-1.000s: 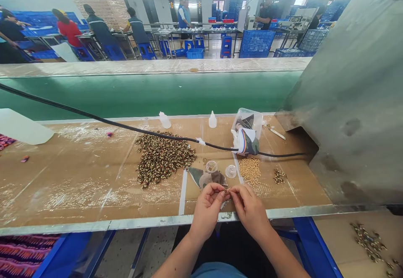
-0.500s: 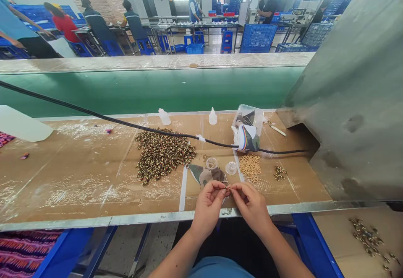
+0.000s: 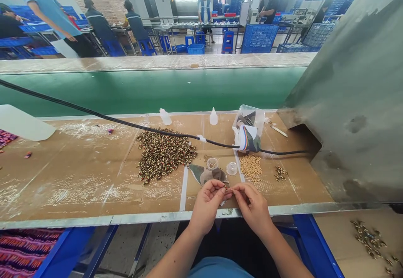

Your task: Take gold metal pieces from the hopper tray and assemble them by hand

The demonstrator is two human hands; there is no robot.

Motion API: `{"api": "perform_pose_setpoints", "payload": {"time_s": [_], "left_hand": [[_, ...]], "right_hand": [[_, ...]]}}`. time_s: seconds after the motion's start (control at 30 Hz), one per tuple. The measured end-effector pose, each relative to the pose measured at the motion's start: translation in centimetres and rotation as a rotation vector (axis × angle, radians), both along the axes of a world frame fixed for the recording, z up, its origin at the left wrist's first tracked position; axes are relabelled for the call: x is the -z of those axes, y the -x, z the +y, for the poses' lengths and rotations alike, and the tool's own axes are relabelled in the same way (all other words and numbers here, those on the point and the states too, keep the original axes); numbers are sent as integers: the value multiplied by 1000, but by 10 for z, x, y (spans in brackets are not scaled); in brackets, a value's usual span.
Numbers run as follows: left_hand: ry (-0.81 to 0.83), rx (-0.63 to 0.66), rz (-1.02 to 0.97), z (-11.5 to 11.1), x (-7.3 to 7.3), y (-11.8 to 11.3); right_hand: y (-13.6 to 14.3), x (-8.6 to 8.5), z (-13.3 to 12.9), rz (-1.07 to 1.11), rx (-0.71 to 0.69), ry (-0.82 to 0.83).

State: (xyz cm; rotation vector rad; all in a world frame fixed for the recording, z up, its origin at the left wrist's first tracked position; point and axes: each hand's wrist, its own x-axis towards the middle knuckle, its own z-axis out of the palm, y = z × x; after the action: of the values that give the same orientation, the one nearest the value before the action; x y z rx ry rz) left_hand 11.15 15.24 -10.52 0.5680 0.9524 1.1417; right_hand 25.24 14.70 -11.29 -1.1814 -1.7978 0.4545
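Note:
My left hand (image 3: 206,204) pinches a small brass-coloured piece (image 3: 224,187) between thumb and fingers, close above the table's front edge. Beside it, my right hand (image 3: 252,206) has thumb and fingers pinched together, their tips meeting the left hand's; what they hold is too small to make out. Just beyond my fingers lies a camouflage cloth (image 3: 210,175). Behind it stand a small clear cup (image 3: 212,163) with thin sticks in it and a round clear lid or dish (image 3: 231,168). A big heap of small gold-and-dark pieces (image 3: 163,154) lies to the left, tan beads (image 3: 251,167) to the right.
A black cable (image 3: 94,114) crosses above the table. Two white squeeze bottles (image 3: 165,117) and a clear plastic box (image 3: 258,116) with cloth stand at the back. A large metal housing (image 3: 355,102) rises on the right. Beyond the green belt (image 3: 151,89), people work at benches.
My right fingers have shifted slightly at the small piece, and the left fingers have turned a little. In the background, a person in blue has moved right.

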Motion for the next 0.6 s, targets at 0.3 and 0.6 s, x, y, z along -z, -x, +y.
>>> {"api": "perform_pose_setpoints", "payload": {"time_s": [0.3,0.6], "left_hand": [[39,17,-4,1,-9,1],[33,50,5,2,-5,2]], "right_hand": [[3,-4,1,35,-23,-13],[2,-2,1,32,-42,-2]]}}
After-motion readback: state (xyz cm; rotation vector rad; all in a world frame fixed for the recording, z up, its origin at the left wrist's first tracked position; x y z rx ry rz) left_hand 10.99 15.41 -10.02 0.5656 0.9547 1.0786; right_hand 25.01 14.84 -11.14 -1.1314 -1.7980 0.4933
